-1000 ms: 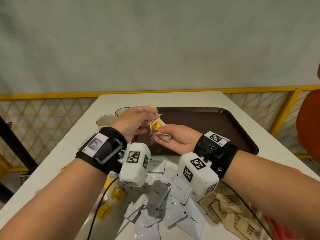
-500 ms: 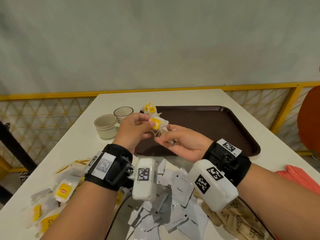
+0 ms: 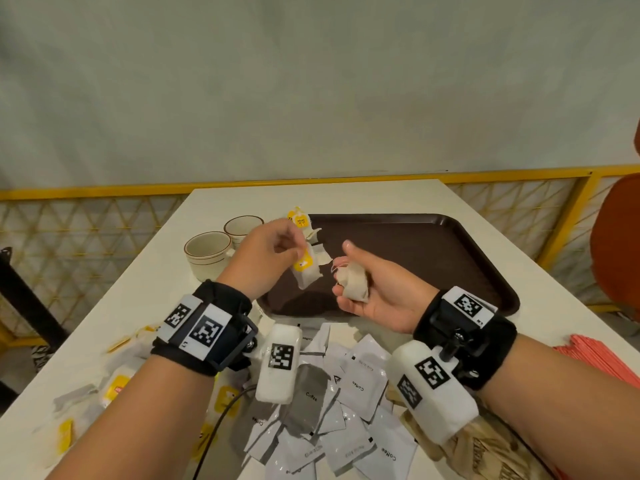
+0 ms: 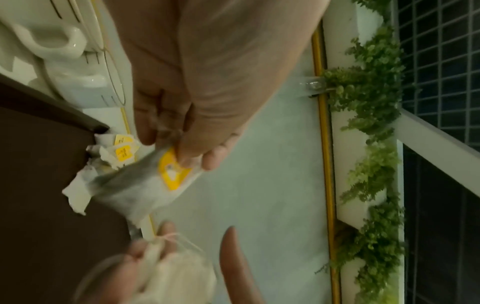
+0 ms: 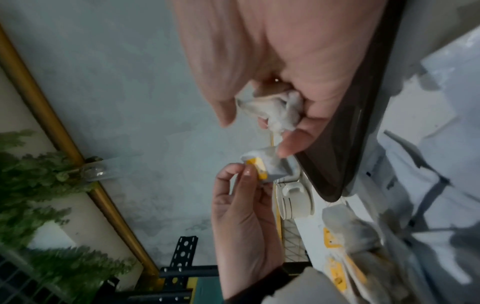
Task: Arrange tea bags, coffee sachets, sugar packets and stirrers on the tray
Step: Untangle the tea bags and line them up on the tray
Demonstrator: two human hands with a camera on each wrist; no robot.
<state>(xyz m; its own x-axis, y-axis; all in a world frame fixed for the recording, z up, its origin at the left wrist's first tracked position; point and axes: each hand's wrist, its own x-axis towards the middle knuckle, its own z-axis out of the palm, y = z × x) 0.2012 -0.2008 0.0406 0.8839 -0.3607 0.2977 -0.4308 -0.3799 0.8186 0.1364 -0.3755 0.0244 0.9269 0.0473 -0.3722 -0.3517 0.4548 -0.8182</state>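
"Coffee" printed on white sachets (image 3: pixel 360 386) and grey sachet (image 3: pixel 309 396); other print too blurred.

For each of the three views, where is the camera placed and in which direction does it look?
Head: worn on the head, looks forward and down at the tray; both forearms, left hand and right hand show.
Left wrist: looks along the left hand at its wrapper; the right fingertips show below.
Right wrist: looks along the right hand at its tea bag; the left hand shows below.
All share the wrapper; both wrist views also show a cup.
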